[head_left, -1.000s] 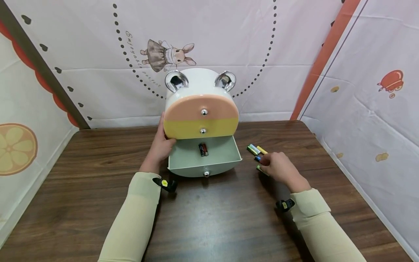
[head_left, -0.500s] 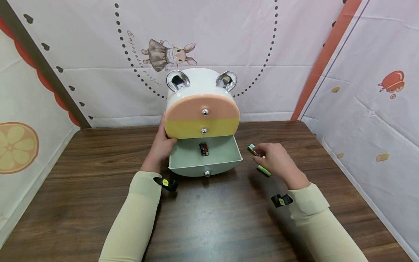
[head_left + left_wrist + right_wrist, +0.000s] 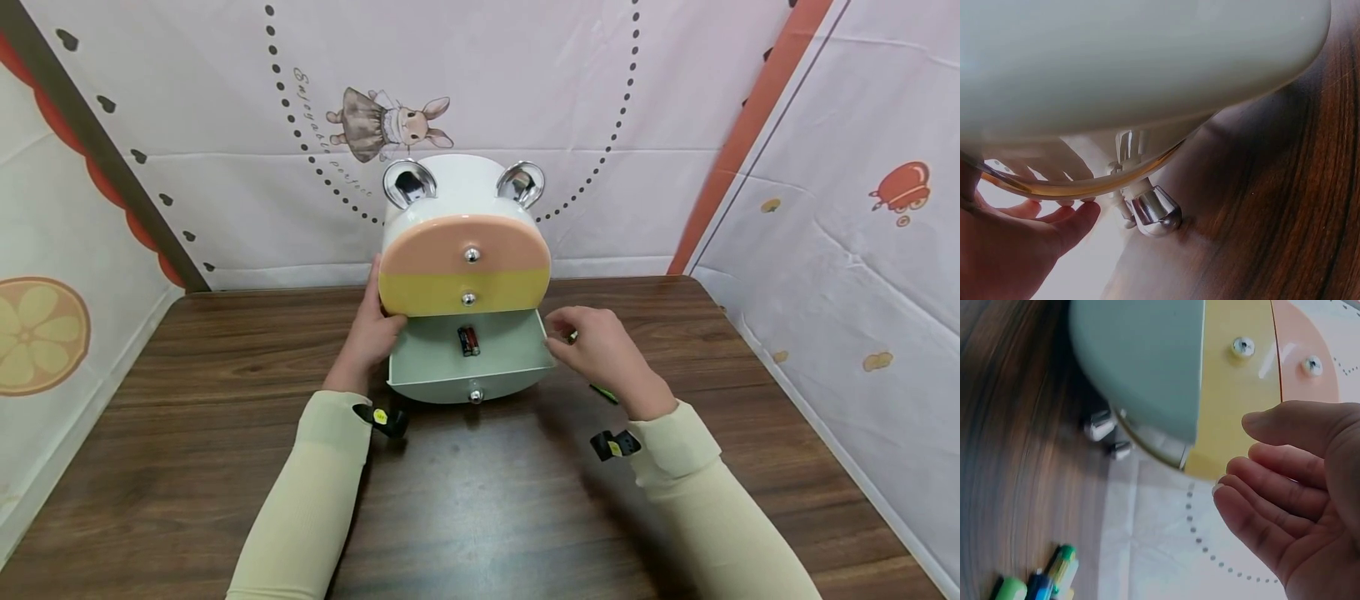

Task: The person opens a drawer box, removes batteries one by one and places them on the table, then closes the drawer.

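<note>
A small rounded cabinet [image 3: 465,187] with chrome ears stands at the back of the table. Its green bottom drawer [image 3: 510,342] is pulled out, and two dark-and-red batteries [image 3: 468,341] lie side by side in it. My left hand [image 3: 370,333] rests against the cabinet's left side, thumb near the front edge. Just right of the drawer's right wall is my right hand [image 3: 596,346], fingers loosely bent; the right wrist view shows nothing between them. Beyond it lie several batteries, among them a green one [image 3: 1013,589] and a blue one [image 3: 1040,586], partly hidden in the head view.
The yellow drawer [image 3: 420,292] and the orange drawer [image 3: 427,246] above are closed, each with a round knob. Chrome feet [image 3: 1099,427] hold the cabinet off the wooden table [image 3: 465,525]. Printed cloth [image 3: 570,75] hangs behind and at both sides.
My right hand has moved left from over the loose batteries to beside the drawer, with its fingers loosening. The left hand and the two batteries in the drawer have stayed put.
</note>
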Motion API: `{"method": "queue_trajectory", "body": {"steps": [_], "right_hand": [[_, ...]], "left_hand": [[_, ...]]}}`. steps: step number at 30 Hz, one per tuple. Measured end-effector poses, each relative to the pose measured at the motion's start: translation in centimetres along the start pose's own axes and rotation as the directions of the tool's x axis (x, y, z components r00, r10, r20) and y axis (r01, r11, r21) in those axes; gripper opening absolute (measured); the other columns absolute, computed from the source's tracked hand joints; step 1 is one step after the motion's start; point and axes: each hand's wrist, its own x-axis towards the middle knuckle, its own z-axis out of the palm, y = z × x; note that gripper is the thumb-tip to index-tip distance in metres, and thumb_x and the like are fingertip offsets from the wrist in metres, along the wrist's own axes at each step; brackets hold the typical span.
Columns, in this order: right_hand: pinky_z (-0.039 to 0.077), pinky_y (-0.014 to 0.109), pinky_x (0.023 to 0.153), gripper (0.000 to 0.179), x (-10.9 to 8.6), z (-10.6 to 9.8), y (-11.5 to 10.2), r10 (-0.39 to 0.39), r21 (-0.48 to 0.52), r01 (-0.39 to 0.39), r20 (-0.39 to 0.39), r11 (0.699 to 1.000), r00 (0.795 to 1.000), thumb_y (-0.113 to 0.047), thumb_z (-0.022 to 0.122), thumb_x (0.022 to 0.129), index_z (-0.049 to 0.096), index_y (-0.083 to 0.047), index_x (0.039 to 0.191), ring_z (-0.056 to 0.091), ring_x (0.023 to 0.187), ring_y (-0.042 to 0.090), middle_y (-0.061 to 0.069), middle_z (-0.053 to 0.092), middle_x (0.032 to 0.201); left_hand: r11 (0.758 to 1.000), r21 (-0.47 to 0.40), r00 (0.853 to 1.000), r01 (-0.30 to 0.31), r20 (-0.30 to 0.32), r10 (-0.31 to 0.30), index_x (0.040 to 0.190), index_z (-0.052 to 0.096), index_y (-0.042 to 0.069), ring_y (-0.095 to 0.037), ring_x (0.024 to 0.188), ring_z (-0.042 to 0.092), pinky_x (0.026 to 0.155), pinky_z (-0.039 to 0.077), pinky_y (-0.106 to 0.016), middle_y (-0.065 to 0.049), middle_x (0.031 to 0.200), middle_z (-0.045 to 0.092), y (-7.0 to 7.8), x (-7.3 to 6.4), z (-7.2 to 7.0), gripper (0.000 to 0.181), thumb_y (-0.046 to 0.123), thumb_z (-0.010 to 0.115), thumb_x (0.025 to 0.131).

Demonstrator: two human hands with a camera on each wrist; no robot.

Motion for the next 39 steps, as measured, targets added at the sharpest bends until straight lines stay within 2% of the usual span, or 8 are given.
{"method": "queue_trajectory", "body": {"steps": [14, 21, 26, 28, 30, 33, 36, 39], "right_hand": [[0.055, 0.038, 0.079, 0.027, 2.7, 2.2, -1.8, 0.022, 0.051, -0.024, 0.033, 0.998, 0.999, -0.019, 0.068, 0.086, 0.071, -0.005, 0.109, 0.069, 0.091, 0.024, 0.012, 0.073, 0.106], [0.054, 0.036, 0.078, 0.026, 3.7, 3.3, -2.5, 0.024, 0.036, -0.027, 0.068, 0.999, 0.997, -0.02, 0.067, 0.088, 0.073, -0.006, 0.109, 0.067, 0.089, 0.019, 0.009, 0.073, 0.101], [0.051, 0.033, 0.072, 0.021, 4.3, 4.0, -2.8, 0.019, 0.039, -0.022, 0.089, 0.999, 0.996, -0.019, 0.065, 0.09, 0.073, -0.007, 0.105, 0.062, 0.079, 0.016, 0.004, 0.071, 0.09], [0.047, 0.031, 0.067, 0.014, 4.6, 4.3, -2.9, 0.017, 0.052, -0.022, 0.088, 0.998, 0.996, -0.019, 0.066, 0.09, 0.073, -0.009, 0.095, 0.057, 0.072, 0.014, 0.001, 0.067, 0.08], [0.04, 0.028, 0.062, 0.012, 4.9, 4.7, -2.9, 0.01, 0.058, -0.015, 0.085, 0.998, 0.996, -0.019, 0.066, 0.089, 0.066, -0.011, 0.08, 0.049, 0.065, 0.012, -0.003, 0.057, 0.069], [0.03, 0.027, 0.058, 0.033, 5.3, 5.2, -3.0, 0.0, 0.064, -0.006, 0.085, 0.998, 0.996, -0.019, 0.067, 0.088, 0.044, -0.015, 0.064, 0.035, 0.059, 0.012, -0.005, 0.035, 0.059], [0.025, 0.027, 0.056, 0.044, 5.6, 5.6, -3.2, 0.008, 0.064, -0.014, 0.092, 0.998, 0.996, -0.018, 0.066, 0.088, 0.031, -0.017, 0.061, 0.026, 0.056, 0.012, -0.005, 0.023, 0.059], [0.026, 0.026, 0.053, 0.044, 5.8, 5.9, -3.4, 0.027, 0.063, -0.034, 0.106, 0.997, 0.994, -0.017, 0.063, 0.089, 0.03, -0.018, 0.059, 0.026, 0.052, 0.012, -0.005, 0.022, 0.056]], "left_hand": [[1.0, -0.014, 1.0, 0.01, -0.001, -0.01, 0.155, -0.004, 0.039, -0.022, 0.14, 0.02, 0.11, 0.026, -0.048, 0.001, 0.164, 0.004, -0.2, 0.1, -0.1, 0.106, -0.019, 0.043, 0.079], [1.0, -0.009, 1.0, 0.004, -0.005, -0.004, 0.156, -0.003, 0.036, -0.022, 0.142, 0.018, 0.113, 0.023, -0.048, 0.0, 0.164, 0.005, -0.1, 0.2, -0.1, 0.105, -0.02, 0.043, 0.079], [1.0, -0.007, 1.0, 0.004, -0.002, -0.004, 0.156, -0.003, 0.033, -0.022, 0.14, 0.02, 0.112, 0.023, -0.047, -0.001, 0.164, 0.006, -0.1, 0.2, -0.1, 0.105, -0.02, 0.042, 0.079], [1.0, -0.008, 1.0, 0.002, -0.001, -0.002, 0.156, -0.003, 0.034, -0.022, 0.139, 0.021, 0.111, 0.024, -0.047, -0.001, 0.164, 0.006, -0.1, 0.2, -0.1, 0.105, -0.02, 0.041, 0.079], [1.0, -0.008, 1.0, -0.001, 0.0, 0.001, 0.156, -0.003, 0.033, -0.023, 0.138, 0.022, 0.11, 0.025, -0.047, -0.002, 0.164, 0.006, -0.1, 0.2, -0.1, 0.105, -0.02, 0.041, 0.078], [1.0, -0.009, 1.0, -0.001, 0.002, 0.001, 0.156, -0.003, 0.034, -0.023, 0.138, 0.021, 0.11, 0.025, -0.047, -0.002, 0.164, 0.006, -0.1, 0.2, -0.1, 0.105, -0.02, 0.042, 0.078], [1.0, -0.013, 1.0, 0.002, 0.003, -0.002, 0.156, -0.003, 0.035, -0.023, 0.139, 0.021, 0.109, 0.026, -0.047, -0.001, 0.164, 0.006, -0.1, 0.2, -0.2, 0.105, -0.02, 0.042, 0.078], [1.0, -0.014, 1.0, 0.004, 0.004, -0.004, 0.156, -0.003, 0.036, -0.023, 0.139, 0.021, 0.109, 0.026, -0.048, -0.001, 0.164, 0.006, -0.2, 0.3, -0.2, 0.106, -0.02, 0.042, 0.078]]}}
